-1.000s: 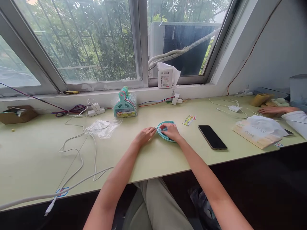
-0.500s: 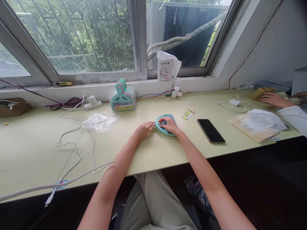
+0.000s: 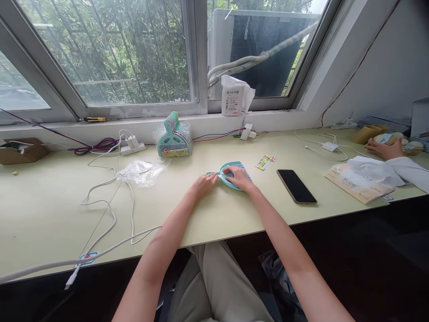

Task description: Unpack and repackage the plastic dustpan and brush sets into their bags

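A small teal dustpan (image 3: 232, 188) lies flat on the table with its handle pointing left. Inside it sits a matching brush (image 3: 244, 168), its pale bristles showing along the far right side. My left hand (image 3: 203, 184) is at the handle, fingers together and closed against its near side. My right hand (image 3: 238, 177) reaches over the pan with thumb and fingers bent in a pinch at the brush's inner end; the exact contact is hidden under the fingers. To the right of the pan lies a yellow-green printed label card (image 3: 265, 162).
Several similar dustpan sets (image 3: 173, 138) stand stacked in clear wrap by the window. Crumpled clear plastic (image 3: 142, 172) and white cables (image 3: 110, 210) lie left. A phone (image 3: 296, 186) and tissue pack (image 3: 360, 181) lie right. A co-worker's hand (image 3: 385, 148) is at far right.
My left hand has slid slightly down, so more of the handle shows. My right hand stays at the brush. The co-worker's hand has shifted onto a round yellowish item. The view has tilted slightly.
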{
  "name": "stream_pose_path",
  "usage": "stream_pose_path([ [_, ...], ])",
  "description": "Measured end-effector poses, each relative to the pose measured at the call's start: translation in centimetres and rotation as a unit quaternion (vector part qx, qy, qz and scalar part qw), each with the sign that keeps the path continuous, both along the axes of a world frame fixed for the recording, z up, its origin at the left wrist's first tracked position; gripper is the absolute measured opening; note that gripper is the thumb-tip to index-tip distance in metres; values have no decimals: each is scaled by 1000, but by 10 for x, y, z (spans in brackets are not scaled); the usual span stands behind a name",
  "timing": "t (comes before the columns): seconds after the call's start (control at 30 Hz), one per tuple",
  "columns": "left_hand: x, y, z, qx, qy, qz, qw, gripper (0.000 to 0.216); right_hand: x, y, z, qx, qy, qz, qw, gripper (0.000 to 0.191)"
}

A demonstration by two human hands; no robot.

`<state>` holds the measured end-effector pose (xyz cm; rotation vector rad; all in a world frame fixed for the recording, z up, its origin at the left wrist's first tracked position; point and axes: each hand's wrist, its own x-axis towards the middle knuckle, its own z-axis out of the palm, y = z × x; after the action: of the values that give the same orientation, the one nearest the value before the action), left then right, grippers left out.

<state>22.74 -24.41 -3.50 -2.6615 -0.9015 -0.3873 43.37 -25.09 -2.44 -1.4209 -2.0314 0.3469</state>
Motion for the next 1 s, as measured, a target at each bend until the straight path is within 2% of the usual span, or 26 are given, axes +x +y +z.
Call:
stream_pose_path([
  [0.13,-11,4,4,17,-67,-17,997,29,2,-3,5,17,-23,-19,999,27],
  [0.23,-21,4,13,42,-161,22,986,28,4,-5,10,26,6,-32,999,26],
  [0.3,-25,3,21,43,-260,71,962,30,4,-6,12,36,36,-42,998,24],
  [0.37,-23,1,27,7,-374,118,920,36,2,-7,13,51,67,-61,995,21],
  [0.4,-19,0,30,-42,-422,127,897,39,0,-8,13,60,81,-74,992,20],
  [0.47,-8,-4,31,-208,-477,99,848,42,-2,-8,14,75,103,-92,988,19],
  [0.57,14,-11,27,-502,-450,-9,738,47,-6,-10,17,83,110,-95,986,21],
  [0.63,25,-17,23,-594,-424,-44,682,50,-7,-11,19,91,97,-103,986,20],
  [0.73,31,-21,20,-614,-443,-32,653,56,-10,-13,19,107,80,-112,985,19],
  [0.9,16,-8,16,-578,-523,21,626,45,-7,-7,14,109,78,-72,988,19],
  [1.0,0,5,13,-551,-577,57,601,43,6,4,5,126,64,-153,978,23],
])
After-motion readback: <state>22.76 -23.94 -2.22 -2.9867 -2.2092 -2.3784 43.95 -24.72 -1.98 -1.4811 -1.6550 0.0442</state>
